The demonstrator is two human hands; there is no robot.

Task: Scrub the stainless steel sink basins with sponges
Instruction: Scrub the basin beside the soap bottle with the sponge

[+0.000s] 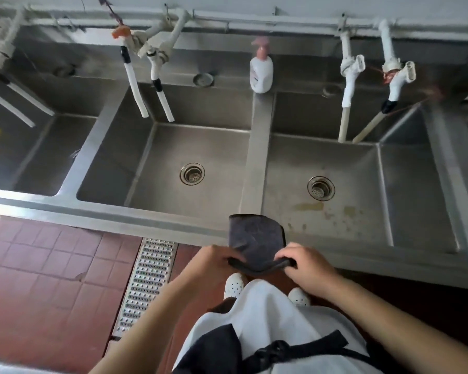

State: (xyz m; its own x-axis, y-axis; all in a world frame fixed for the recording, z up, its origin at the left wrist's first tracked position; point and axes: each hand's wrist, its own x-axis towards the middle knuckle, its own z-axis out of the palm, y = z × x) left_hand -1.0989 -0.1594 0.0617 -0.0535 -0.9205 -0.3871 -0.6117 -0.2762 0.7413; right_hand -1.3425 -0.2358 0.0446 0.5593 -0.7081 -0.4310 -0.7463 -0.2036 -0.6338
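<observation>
A dark grey cloth (256, 238) is held folded in front of the sink's front edge, at the divider between two steel basins. My left hand (214, 261) grips its near left edge and my right hand (307, 265) grips its near right edge. The middle basin (173, 201) lies ahead to the left with a round drain (192, 173). The right basin (362, 228) has its own drain (321, 188) and yellowish stains on its floor near the front.
A white soap bottle with a pink pump (261, 71) stands on the back ledge above the divider. White taps with hoses (157, 76) (368, 85) hang over both basins. A third basin (33, 157) lies far left. A metal floor grate (146, 282) runs through the red tiles.
</observation>
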